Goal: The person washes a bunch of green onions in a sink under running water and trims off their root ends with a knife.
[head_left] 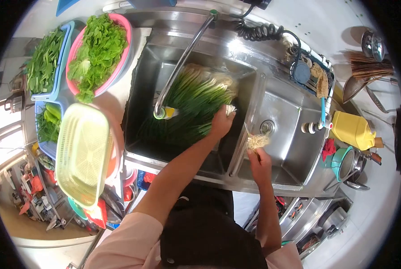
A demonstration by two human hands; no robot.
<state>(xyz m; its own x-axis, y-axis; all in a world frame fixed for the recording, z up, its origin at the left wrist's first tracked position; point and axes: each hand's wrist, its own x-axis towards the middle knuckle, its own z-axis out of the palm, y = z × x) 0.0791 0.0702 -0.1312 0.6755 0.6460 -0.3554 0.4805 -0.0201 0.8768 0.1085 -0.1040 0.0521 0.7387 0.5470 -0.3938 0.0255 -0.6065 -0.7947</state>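
Left hand (222, 123): fingers partly lost to me among white stalk ends (230, 109). Right hand (260, 162): fingertips partly hidden at pale roots (257, 141). Left basin (137, 121): floor mostly covered. Dark pan (400, 139), far right: cut off. Shelf goods (32, 195): too small to tell.

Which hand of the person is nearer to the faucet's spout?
Left. The left hand is right of the spout, at the green onions in the left basin; the right hand is farther right, over the right basin, holding roots.
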